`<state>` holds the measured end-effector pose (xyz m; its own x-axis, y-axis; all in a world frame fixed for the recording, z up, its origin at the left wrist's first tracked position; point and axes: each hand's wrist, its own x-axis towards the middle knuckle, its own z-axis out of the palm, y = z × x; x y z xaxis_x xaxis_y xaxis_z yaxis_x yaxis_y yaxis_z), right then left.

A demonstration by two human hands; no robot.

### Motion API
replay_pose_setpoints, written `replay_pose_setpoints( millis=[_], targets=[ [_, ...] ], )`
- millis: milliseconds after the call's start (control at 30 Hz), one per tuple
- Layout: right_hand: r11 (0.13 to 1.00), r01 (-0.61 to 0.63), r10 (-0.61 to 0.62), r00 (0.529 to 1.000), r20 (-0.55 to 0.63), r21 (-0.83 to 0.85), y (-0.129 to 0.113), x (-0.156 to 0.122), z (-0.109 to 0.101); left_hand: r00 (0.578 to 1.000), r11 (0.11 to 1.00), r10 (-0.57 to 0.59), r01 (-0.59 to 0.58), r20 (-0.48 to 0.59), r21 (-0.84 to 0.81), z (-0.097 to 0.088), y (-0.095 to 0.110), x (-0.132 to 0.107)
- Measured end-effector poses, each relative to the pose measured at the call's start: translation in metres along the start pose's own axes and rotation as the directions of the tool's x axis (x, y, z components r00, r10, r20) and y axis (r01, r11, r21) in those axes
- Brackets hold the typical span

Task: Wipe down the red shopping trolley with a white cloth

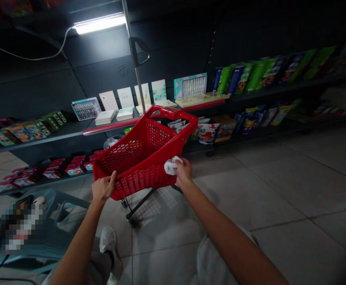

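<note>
A small red plastic shopping cart (149, 174) with a metal pole (137, 75) stands in front of me, its basket perforated and its wheels on the tiled floor. My left hand (103, 188) grips the near left rim of the basket, thumb on top and fingers around the outside. In my right hand (184, 172) a crumpled white cloth (171, 165) is pinched, pressed against the outer side of the basket below the handle (175, 115). Part of the cloth is hidden by my fingers.
Behind the cart run dark store shelves with notebooks (125, 99), boxed goods (30, 130) and snack bags (257, 75). A lit tube lamp (100, 23) hangs above. At lower left is a blue-grey plastic stool (54, 206) with items and cables on it.
</note>
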<state>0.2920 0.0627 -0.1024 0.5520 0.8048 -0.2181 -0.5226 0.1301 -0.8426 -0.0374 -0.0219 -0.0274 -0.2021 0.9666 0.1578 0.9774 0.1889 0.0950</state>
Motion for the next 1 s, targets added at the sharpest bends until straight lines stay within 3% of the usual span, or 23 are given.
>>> replay_pose_setpoints(
  millis=[67, 133, 233, 300, 400, 500, 600, 700, 733, 800, 900, 1000],
  targets=[
    [0.980, 0.166, -0.167, 0.986, -0.003, -0.109, -0.015, -0.001, 0.003, 1.000, 1.000, -0.006, 0.006, 0.004, 0.007, -0.002, 0.004, 0.000],
    [0.880, 0.414, -0.419, 0.907, 0.028, -0.233, -0.033, -0.007, 0.008, 1.000, 1.000, 0.006, -0.006, -0.003, 0.015, -0.002, 0.006, -0.001],
    [0.596, 0.746, -0.741, 0.654, 0.155, -0.298, -0.066, -0.019, 0.016, 1.000, 0.999, 0.027, -0.027, -0.010, 0.030, 0.000, 0.007, -0.001],
    [0.440, 0.854, -0.816, 0.509, 0.272, -0.278, -0.083, -0.024, 0.021, 0.999, 0.999, 0.028, -0.027, -0.016, 0.035, 0.003, 0.005, -0.001],
    [0.302, 0.928, -0.762, 0.373, 0.529, -0.218, -0.089, -0.034, 0.028, 0.999, 0.999, 0.015, -0.014, -0.050, 0.035, 0.008, 0.001, 0.000],
    [0.228, 0.966, -0.604, 0.237, 0.761, -0.119, -0.073, -0.051, 0.033, 0.995, 0.999, -0.004, 0.009, -0.103, 0.053, 0.011, 0.004, -0.002],
    [0.204, 0.979, -0.464, 0.113, 0.878, -0.018, -0.051, -0.074, 0.038, 0.973, 0.999, 0.001, 0.009, -0.230, 0.041, 0.013, 0.016, -0.009],
    [0.198, 0.978, -0.367, 0.014, 0.930, 0.064, -0.041, -0.089, 0.041, 0.925, 0.990, 0.117, -0.138, -0.362, -0.034, 0.012, 0.032, -0.016],
    [0.197, 0.978, -0.348, -0.003, 0.937, 0.076, -0.041, -0.091, 0.041, 0.918, 0.981, 0.160, -0.190, -0.364, -0.047, 0.012, 0.037, -0.017],
    [0.192, 0.980, -0.345, 0.015, 0.938, 0.055, -0.049, -0.087, 0.039, 0.928, 0.975, 0.191, -0.217, -0.320, -0.048, 0.013, 0.043, -0.017],
    [0.173, 0.983, -0.429, 0.125, 0.895, -0.055, -0.068, -0.065, 0.032, 0.952, 0.992, 0.110, -0.123, -0.284, -0.028, 0.016, 0.045, -0.012],
    [0.164, 0.971, -0.583, 0.236, 0.778, -0.171, -0.086, -0.037, 0.021, 0.942, 0.995, 0.075, -0.091, -0.327, -0.034, 0.020, 0.041, -0.006]
  ],
)
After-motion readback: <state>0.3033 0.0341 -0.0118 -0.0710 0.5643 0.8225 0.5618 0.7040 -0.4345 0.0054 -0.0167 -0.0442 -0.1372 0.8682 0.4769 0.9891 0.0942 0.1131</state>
